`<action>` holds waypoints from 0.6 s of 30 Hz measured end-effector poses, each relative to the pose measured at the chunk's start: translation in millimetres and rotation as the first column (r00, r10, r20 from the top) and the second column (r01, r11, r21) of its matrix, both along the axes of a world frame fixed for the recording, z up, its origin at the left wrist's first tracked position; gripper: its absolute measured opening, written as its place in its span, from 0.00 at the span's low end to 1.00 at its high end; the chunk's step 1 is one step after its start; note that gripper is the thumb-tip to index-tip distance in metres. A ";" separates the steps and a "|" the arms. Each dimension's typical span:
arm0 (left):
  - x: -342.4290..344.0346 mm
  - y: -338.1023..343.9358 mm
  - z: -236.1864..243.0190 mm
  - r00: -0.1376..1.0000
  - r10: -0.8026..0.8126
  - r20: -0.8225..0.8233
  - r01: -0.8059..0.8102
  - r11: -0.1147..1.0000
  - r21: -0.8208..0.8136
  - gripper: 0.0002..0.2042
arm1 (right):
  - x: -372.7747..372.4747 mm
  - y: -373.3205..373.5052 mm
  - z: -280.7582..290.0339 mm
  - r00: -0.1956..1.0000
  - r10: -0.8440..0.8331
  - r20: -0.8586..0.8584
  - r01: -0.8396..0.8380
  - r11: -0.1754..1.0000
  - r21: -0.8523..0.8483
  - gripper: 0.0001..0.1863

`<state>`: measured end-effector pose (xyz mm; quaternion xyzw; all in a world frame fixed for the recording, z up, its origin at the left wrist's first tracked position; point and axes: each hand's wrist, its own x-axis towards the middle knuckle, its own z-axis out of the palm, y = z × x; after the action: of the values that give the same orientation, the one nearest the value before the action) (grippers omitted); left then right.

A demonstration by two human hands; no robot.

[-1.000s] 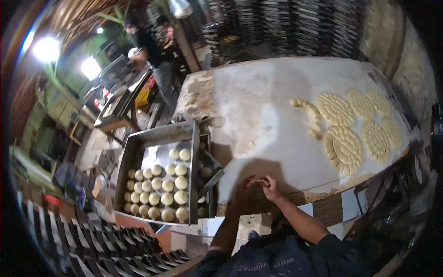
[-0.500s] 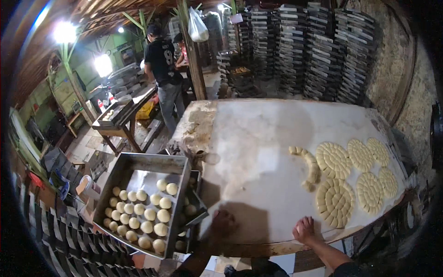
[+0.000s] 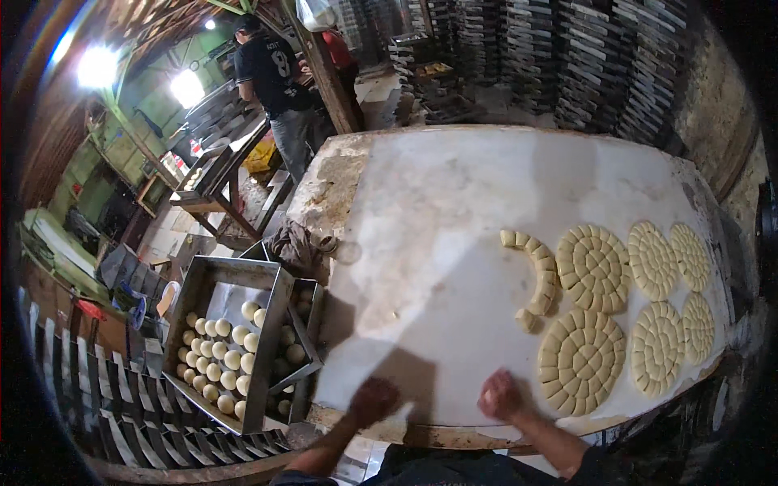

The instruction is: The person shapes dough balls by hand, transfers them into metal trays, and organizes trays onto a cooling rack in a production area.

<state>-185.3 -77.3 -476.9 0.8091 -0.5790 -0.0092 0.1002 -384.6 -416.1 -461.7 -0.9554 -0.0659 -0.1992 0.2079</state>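
Note:
Near the front edge of the pale worktable point(image 3: 454, 211), my left hand point(image 3: 375, 401) rests low over the surface, its fingers curled in. My right hand point(image 3: 500, 395) is also curled, just left of the closest round of cut dough pieces point(image 3: 582, 361). Whatever lies under or inside either hand is hidden. Beyond my right hand, a curved row of dough pieces point(image 3: 543, 275) bends beside the rounds. To the left of my left hand stands a deep metal tray point(image 3: 275, 324) with several smooth dough balls point(image 3: 232, 359) in it.
Under the tray sit more metal trays point(image 3: 306, 364) holding dough balls. A dark cloth point(image 3: 292, 243) lies at the table's left edge, and a dough scrap point(image 3: 395, 315) in its middle. A wooden post point(image 3: 324, 73), a person point(image 3: 275, 81) and tall stacks of trays point(image 3: 519, 57) stand behind.
The view has shifted, so the table and trays sit differently in the picture. My right hand has moved left, closer to my left hand. A small dough scrap now shows mid-table.

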 end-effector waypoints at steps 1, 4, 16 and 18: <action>12.7 -0.7 0.6 1.000 0.008 -0.002 -0.008 1.000 0.024 0.09 | 19.0 -18.1 9.3 0.997 -0.074 0.026 0.074 0.997 0.011 0.08; 86.0 -39.6 15.8 0.912 0.380 -0.156 -0.409 0.874 -0.261 0.12 | 88.8 -17.4 27.3 0.971 -0.236 0.035 0.230 0.966 0.117 0.06; 50.5 8.6 12.6 0.984 0.176 -0.026 -0.178 0.983 -0.056 0.11 | 66.9 -39.7 22.5 0.976 -0.211 0.045 0.206 0.974 0.092 0.06; 101.0 -3.2 10.7 0.894 0.425 -0.142 -0.442 0.889 -0.122 0.12 | 113.6 -29.7 22.7 0.949 -0.308 0.065 0.301 0.949 0.094 0.05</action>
<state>-84.3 -80.6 -466.2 0.9062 -0.3761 0.0120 0.1929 -271.0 -445.8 -439.0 -0.9360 0.0825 -0.2689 0.2115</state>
